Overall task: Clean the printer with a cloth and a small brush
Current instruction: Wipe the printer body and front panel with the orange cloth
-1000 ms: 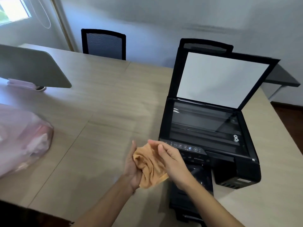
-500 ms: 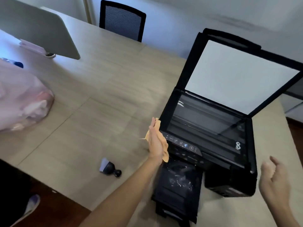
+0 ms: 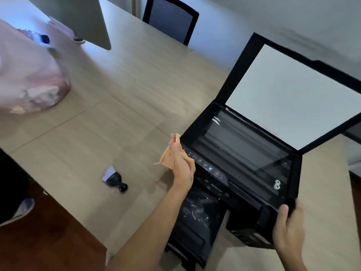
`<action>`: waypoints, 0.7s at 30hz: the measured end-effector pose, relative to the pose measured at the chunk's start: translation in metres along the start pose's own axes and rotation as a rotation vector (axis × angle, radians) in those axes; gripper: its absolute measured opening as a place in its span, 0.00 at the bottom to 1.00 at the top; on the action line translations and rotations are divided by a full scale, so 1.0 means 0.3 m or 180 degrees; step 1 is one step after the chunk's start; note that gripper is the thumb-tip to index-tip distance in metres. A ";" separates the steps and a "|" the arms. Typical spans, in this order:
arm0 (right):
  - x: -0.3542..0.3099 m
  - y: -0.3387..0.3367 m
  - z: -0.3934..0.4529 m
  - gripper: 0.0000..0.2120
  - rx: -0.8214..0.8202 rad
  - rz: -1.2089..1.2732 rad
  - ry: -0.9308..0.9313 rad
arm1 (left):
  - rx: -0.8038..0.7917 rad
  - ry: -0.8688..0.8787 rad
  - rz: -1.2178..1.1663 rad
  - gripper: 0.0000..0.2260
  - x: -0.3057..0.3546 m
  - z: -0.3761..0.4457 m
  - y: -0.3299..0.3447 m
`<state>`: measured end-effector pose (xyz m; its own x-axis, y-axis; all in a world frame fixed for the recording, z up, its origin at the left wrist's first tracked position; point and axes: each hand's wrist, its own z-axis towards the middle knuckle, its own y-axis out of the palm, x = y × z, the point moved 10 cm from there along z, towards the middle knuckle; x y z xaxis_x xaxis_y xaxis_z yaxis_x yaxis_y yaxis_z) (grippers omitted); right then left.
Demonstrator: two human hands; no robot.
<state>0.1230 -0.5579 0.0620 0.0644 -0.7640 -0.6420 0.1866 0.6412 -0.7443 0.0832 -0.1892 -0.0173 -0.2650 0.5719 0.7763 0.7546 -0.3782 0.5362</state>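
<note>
A black printer [image 3: 242, 173] sits on the wooden table [image 3: 121, 106], its scanner lid [image 3: 293, 94] raised and the glass bare. My left hand [image 3: 178, 161] presses an orange cloth [image 3: 166, 156] flat against the printer's front left corner, beside the control panel. My right hand [image 3: 288, 229] grips the printer's front right corner, thumb on top. A small black brush [image 3: 115, 179] with pale bristles lies on the table left of the printer, apart from both hands. The output tray [image 3: 197, 218] sticks out at the front, speckled with white dust.
A pink plastic bag [image 3: 29, 83] bulges at the left. A monitor's back [image 3: 78, 18] stands at the far left, with a black chair [image 3: 170, 18] behind the table. The table's near edge drops to a dark floor, where a shoe [image 3: 21, 210] shows.
The cloth went from both hands into my left hand alone, which moved to the printer's left corner. My right hand swung out to the right and took hold of the front right corner.
</note>
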 end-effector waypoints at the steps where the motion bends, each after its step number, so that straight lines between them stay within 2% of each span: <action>1: 0.001 0.004 0.002 0.34 0.0006 0.0019 0.0003 | -0.0094 0.0342 0.0153 0.23 0.052 0.006 0.021; 3: 0.014 0.008 0.002 0.35 0.0015 0.0029 0.0070 | -0.0151 0.0681 0.0416 0.24 0.090 0.031 0.043; 6: 0.030 0.007 -0.004 0.36 0.0043 0.0067 0.0089 | 0.0295 0.0371 0.0271 0.23 -0.013 0.078 -0.010; 10: 0.023 -0.003 -0.005 0.33 0.0079 0.0177 0.0045 | 0.0840 0.0257 0.0119 0.25 -0.093 -0.047 -0.004; 12: 0.031 0.000 -0.005 0.34 0.0074 0.0220 0.0077 | 0.0834 0.0142 0.0194 0.24 -0.167 -0.158 0.049; 15: 0.033 -0.003 -0.003 0.34 0.0127 0.0195 0.0051 | 0.0567 -0.0307 0.0010 0.23 -0.310 -0.345 0.148; 16: 0.032 -0.006 -0.002 0.33 0.0148 0.0192 0.0036 | 0.0452 -0.0502 -0.0038 0.27 -0.336 -0.408 0.179; 18: 0.033 -0.012 -0.003 0.32 0.0180 0.0203 0.0025 | 0.0438 -0.0949 -0.0140 0.53 -0.406 -0.490 0.197; 19: 0.034 -0.015 -0.005 0.31 0.0190 0.0218 0.0032 | 0.0433 -0.1075 -0.0096 0.60 -0.418 -0.512 0.202; 21: 0.033 -0.015 -0.013 0.30 0.0191 0.0257 0.0051 | 0.0296 -0.0962 0.0078 0.59 -0.382 -0.511 0.215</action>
<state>0.1190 -0.5682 0.0584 0.0660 -0.7084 -0.7027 0.2398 0.6948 -0.6780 0.0701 -0.3907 -0.0210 -0.0662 0.7591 0.6476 0.8139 -0.3344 0.4751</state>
